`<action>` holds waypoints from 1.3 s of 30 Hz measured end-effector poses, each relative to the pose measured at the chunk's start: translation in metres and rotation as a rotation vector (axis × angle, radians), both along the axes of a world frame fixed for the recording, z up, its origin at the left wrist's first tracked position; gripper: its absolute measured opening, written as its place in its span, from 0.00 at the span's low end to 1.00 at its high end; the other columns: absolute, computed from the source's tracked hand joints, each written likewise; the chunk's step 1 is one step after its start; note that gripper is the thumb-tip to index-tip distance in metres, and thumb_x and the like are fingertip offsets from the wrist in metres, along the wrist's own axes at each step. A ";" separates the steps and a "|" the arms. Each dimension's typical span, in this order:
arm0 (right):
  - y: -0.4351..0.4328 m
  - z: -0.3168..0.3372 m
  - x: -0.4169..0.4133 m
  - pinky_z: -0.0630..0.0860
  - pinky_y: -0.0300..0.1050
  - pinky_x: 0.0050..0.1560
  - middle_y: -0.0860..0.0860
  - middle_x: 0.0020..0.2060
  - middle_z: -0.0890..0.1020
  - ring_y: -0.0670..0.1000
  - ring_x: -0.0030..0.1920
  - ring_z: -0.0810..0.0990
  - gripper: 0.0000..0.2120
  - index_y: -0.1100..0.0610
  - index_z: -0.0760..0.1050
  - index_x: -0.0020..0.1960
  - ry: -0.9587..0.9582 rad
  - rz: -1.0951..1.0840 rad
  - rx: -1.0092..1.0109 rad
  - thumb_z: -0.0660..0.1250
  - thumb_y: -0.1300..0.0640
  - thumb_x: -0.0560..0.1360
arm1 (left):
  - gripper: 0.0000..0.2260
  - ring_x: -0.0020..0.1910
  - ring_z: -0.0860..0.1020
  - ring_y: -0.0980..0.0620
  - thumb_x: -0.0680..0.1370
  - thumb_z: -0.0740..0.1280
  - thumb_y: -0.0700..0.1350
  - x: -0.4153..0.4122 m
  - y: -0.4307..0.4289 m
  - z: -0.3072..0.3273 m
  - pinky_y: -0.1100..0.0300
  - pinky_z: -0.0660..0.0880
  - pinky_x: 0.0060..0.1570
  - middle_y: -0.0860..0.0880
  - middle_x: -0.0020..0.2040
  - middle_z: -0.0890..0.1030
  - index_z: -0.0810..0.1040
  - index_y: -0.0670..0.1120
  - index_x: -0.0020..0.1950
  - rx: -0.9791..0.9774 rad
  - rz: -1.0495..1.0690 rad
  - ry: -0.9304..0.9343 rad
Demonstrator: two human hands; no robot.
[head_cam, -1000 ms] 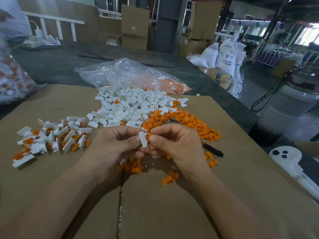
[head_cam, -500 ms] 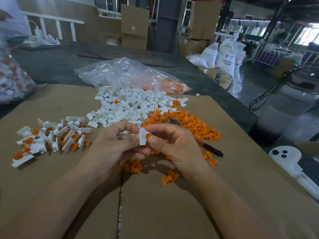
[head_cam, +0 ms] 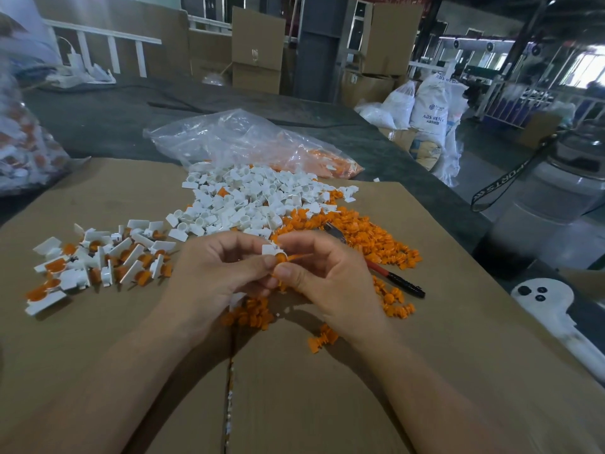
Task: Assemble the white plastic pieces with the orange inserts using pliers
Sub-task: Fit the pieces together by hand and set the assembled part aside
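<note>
One piece (head_cam: pixel 270 249) between left hand (head_cam: pixel 216 273), right hand (head_cam: pixel 327 276)

On the cardboard sheet (head_cam: pixel 98 339), the heap of plastic pieces (head_cam: pixel 248 198) has the bag (head_cam: pixel 235 142) behind it, the heap of inserts (head_cam: pixel 376 237) touching its right with the pliers (head_cam: pixel 393 279) lying across them, the assembled pieces (head_cam: pixel 98 260) to its left front, and the left hand (head_cam: pixel 216 273) and right hand (head_cam: pixel 327 276) before it, pinching a single piece (head_cam: pixel 271 249).

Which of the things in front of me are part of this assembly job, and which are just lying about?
Job: left hand, right hand, white piece and orange insert held between them, white pieces pile, orange inserts pile, assembled pieces, pliers.
Lying about: resin sacks, cardboard boxes, black strap.
</note>
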State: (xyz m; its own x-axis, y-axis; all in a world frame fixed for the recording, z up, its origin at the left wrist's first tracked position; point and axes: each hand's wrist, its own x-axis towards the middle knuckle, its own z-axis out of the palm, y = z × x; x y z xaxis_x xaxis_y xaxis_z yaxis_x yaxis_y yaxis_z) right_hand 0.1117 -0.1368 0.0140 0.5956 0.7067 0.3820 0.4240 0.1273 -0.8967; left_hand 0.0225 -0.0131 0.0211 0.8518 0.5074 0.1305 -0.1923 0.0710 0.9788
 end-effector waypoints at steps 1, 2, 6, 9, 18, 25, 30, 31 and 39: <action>0.000 0.000 -0.001 0.77 0.35 0.43 0.43 0.42 0.82 0.42 0.43 0.82 0.14 0.45 0.76 0.49 -0.017 -0.005 0.016 0.72 0.60 0.68 | 0.02 0.25 0.79 0.53 0.61 0.70 0.40 0.000 0.000 0.000 0.65 0.76 0.26 0.45 0.27 0.80 0.82 0.44 0.32 0.007 0.014 -0.008; 0.000 -0.001 -0.001 0.77 0.36 0.43 0.43 0.41 0.82 0.43 0.42 0.82 0.15 0.45 0.77 0.49 -0.043 -0.007 0.033 0.72 0.60 0.68 | 0.02 0.25 0.79 0.52 0.61 0.70 0.41 -0.001 0.001 -0.001 0.65 0.76 0.26 0.44 0.28 0.81 0.81 0.44 0.32 0.014 0.023 -0.012; 0.001 -0.002 -0.002 0.79 0.43 0.49 0.47 0.47 0.81 0.47 0.45 0.83 0.16 0.53 0.78 0.53 -0.192 -0.035 0.108 0.71 0.64 0.67 | 0.03 0.26 0.79 0.52 0.62 0.71 0.40 0.000 0.003 -0.002 0.65 0.76 0.26 0.44 0.29 0.81 0.83 0.46 0.33 -0.007 0.023 -0.005; 0.000 -0.004 0.000 0.78 0.38 0.47 0.43 0.44 0.81 0.44 0.44 0.82 0.16 0.53 0.78 0.53 -0.213 -0.065 0.112 0.71 0.63 0.67 | 0.04 0.26 0.79 0.53 0.62 0.70 0.40 0.000 0.003 -0.003 0.66 0.75 0.26 0.45 0.29 0.81 0.84 0.48 0.34 -0.013 -0.008 0.008; 0.001 -0.007 0.003 0.76 0.33 0.48 0.41 0.45 0.80 0.38 0.46 0.80 0.18 0.58 0.75 0.56 -0.211 -0.107 0.118 0.70 0.63 0.66 | 0.04 0.25 0.80 0.53 0.61 0.69 0.39 -0.002 -0.001 0.002 0.66 0.75 0.25 0.44 0.28 0.81 0.82 0.44 0.33 -0.035 -0.022 0.006; -0.002 -0.004 0.005 0.76 0.34 0.49 0.46 0.46 0.81 0.42 0.48 0.80 0.19 0.59 0.74 0.56 -0.164 -0.081 0.088 0.71 0.68 0.67 | 0.06 0.26 0.80 0.54 0.61 0.69 0.39 -0.002 -0.003 0.004 0.67 0.76 0.26 0.45 0.28 0.81 0.80 0.42 0.37 0.009 -0.011 0.009; -0.002 -0.003 0.004 0.77 0.37 0.49 0.47 0.45 0.81 0.44 0.47 0.81 0.18 0.58 0.75 0.55 -0.118 -0.068 0.078 0.71 0.70 0.67 | 0.07 0.26 0.80 0.53 0.61 0.69 0.39 -0.003 -0.003 0.004 0.67 0.76 0.26 0.44 0.28 0.81 0.80 0.42 0.38 0.000 -0.009 0.019; -0.002 -0.004 0.004 0.77 0.37 0.50 0.48 0.46 0.81 0.45 0.47 0.81 0.18 0.58 0.76 0.55 -0.120 -0.069 0.074 0.71 0.69 0.67 | 0.07 0.26 0.80 0.53 0.61 0.69 0.39 -0.003 -0.003 0.004 0.67 0.76 0.26 0.44 0.28 0.81 0.80 0.42 0.37 -0.001 -0.010 0.022; -0.001 -0.007 0.004 0.78 0.41 0.52 0.49 0.47 0.81 0.46 0.48 0.81 0.15 0.64 0.78 0.53 -0.234 -0.084 0.034 0.72 0.64 0.66 | 0.07 0.25 0.79 0.54 0.62 0.70 0.40 -0.002 -0.003 0.002 0.66 0.76 0.26 0.44 0.28 0.81 0.79 0.39 0.38 0.031 -0.011 0.062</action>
